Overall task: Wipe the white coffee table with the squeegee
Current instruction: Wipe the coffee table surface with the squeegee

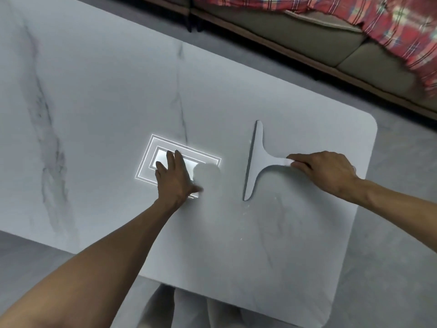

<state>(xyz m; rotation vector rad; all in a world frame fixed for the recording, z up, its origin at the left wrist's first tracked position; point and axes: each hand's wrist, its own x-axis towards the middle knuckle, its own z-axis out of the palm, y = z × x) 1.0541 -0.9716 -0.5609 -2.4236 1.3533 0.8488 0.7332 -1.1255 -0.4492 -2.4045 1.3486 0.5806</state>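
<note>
A pale grey T-shaped squeegee (256, 157) lies flat on the white marble-veined coffee table (106, 95), its long blade running near to far, left of its handle. My right hand (326, 171) is closed on the end of the handle, at the right side of the table. My left hand (176, 181) rests flat on the tabletop left of the squeegee, fingers spread, holding nothing. It partly covers a bright rectangular reflection of a ceiling light (163, 157).
A sofa (307, 36) with a red plaid blanket (390, 27) runs along the far side, separated from the table by a strip of grey floor (402, 209). The table's rounded right corner (369, 121) is close to my right hand. My legs show below the near edge.
</note>
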